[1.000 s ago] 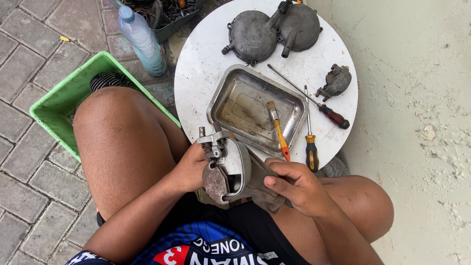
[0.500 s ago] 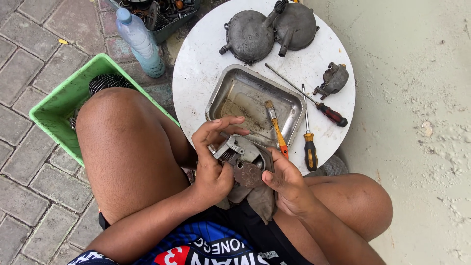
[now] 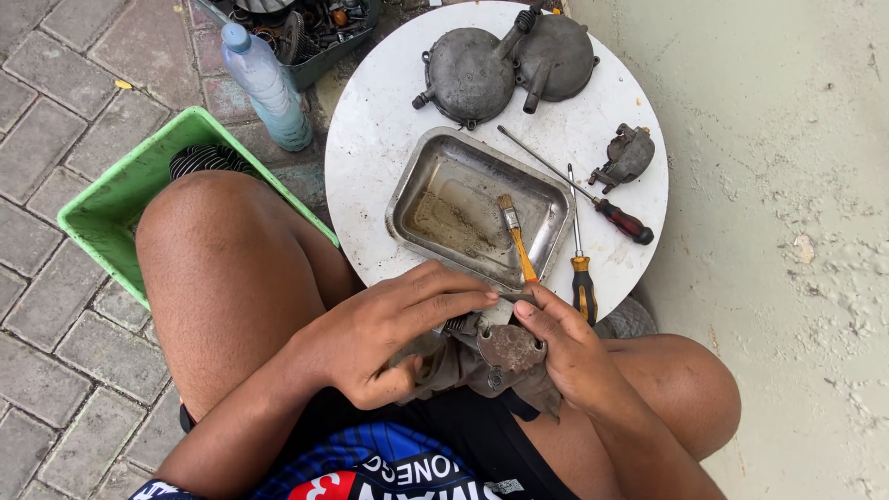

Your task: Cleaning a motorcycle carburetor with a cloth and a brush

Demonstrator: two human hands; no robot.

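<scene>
Over the lap, just short of the worktop's near edge: small grimy metal part [image 3: 507, 350], cradled in a dirty rag [image 3: 444, 363]. Looks like cast metal, so probably stiff, dense for its size, and likely greasy and slippery; best gripped by its rim through the cloth, clear of the spring end poking out at its top. Left hand [image 3: 389, 333] laid over part and rag, fingers stretched flat, thumb curled under against the cloth. Right hand [image 3: 565, 347] cupped beneath, fingertips pinching the part's upper edge. Beyond, on the round white worktop [image 3: 370, 139]: steel tray [image 3: 477, 211] with a brush [image 3: 515, 236], two screwdrivers [image 3: 581, 250], two round grey covers [image 3: 509, 67], another small casting [image 3: 626, 157]. Left of the knee, green crate [image 3: 120, 199] and plastic bottle [image 3: 267, 88].
</scene>
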